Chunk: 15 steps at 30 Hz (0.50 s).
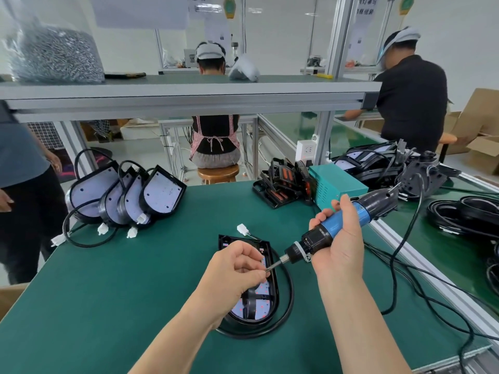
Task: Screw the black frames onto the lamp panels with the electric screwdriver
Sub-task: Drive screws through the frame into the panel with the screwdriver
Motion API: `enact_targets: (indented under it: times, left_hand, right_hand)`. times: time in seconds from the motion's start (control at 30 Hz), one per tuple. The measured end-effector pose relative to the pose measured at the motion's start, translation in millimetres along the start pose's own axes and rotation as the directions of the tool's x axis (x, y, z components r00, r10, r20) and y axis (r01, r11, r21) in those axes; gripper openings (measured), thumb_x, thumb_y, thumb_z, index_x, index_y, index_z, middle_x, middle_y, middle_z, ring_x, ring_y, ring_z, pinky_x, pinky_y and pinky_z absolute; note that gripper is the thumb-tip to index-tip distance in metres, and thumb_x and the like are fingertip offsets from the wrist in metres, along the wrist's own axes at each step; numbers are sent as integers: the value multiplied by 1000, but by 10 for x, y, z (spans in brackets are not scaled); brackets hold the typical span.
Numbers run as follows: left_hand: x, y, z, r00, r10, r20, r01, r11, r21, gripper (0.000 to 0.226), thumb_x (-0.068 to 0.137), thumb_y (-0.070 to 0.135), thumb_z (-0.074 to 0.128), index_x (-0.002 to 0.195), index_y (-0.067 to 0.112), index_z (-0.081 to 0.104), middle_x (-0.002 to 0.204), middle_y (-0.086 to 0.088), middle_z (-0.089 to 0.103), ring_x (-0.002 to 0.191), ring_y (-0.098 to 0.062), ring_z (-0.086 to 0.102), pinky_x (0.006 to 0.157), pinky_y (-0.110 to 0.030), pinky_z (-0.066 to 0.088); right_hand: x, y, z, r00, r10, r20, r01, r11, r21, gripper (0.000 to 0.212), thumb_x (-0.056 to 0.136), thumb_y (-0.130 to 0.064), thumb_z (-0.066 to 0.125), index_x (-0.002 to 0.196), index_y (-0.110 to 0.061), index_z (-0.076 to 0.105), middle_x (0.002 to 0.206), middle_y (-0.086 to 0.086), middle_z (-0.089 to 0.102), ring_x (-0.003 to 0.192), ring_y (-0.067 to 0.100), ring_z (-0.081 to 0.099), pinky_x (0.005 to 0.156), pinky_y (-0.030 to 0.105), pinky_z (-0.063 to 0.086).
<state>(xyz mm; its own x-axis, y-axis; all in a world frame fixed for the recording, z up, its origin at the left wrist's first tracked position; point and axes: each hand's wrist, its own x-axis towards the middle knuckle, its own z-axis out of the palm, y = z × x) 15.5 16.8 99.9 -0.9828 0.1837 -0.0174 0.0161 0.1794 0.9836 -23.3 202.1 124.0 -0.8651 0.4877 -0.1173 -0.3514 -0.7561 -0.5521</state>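
Observation:
A lamp panel with a black frame [271, 294] lies flat on the green mat in front of me, its black cable looped around it and a white connector [242, 229] at its far end. My left hand [236, 268] hovers over the panel and pinches a small screw at the tip of the driver bit. My right hand [337, 247] grips the blue and black electric screwdriver [343, 225], held slanted with its bit [275, 265] pointing down-left to my left fingers. The panel's middle is hidden under my left hand.
Several lamp panels [127, 195] lean in a row at the back left with white plugs. A teal power box [337, 184] and black frames [280, 184] sit at the back right. Cables [464, 214] pile on the right. People work behind, one stands at the left.

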Motion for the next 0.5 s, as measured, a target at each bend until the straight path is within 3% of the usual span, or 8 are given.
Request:
enact_targets:
  times: [0.07,0.13,0.27,0.37,0.5]
  left_hand:
    - [-33,-31,44,996,51,-73,-40,989,141,24,82,-2,72,88,20,64,79,2,74,72,-11,66,68,-20,52]
    - [-85,-62,107,981,139,-136,-98,957,272,29,82,0,70,83,28,62,77,12,71,67,-2,60,67,-14,48]
    - [-174,-119,206,928,278,-248,-182,919,350,32,85,0,69,84,30,58,76,16,68,73,-4,61,66,-11,45]
    - [-208,-176,258,877,382,-291,-216,855,471,26,89,3,69,91,26,59,79,14,68,76,-9,63,70,-23,51]
    - [-202,-219,279,786,536,-307,-277,750,601,19,87,-1,72,93,15,64,78,8,68,71,-15,64,63,-33,55]
  right_hand:
    - [-24,31,-2,1000,-20,-9,20,999,-30,22,92,-28,72,101,-15,57,65,-4,58,53,9,55,54,22,51]
    - [-36,50,2,999,-43,-26,42,998,-50,24,93,-28,72,106,-15,56,65,-3,58,54,10,55,54,22,50]
    - [-58,79,-1,994,-82,-72,78,995,-65,28,92,-28,73,110,-14,56,65,-1,59,58,13,58,54,24,50]
    - [-76,114,1,992,-86,-90,80,994,-71,28,92,-27,73,112,-15,56,64,-2,60,59,13,60,56,24,51]
    - [-83,166,11,984,-92,-151,82,994,-70,29,93,-26,73,114,-15,56,65,-1,61,59,13,62,57,24,53]
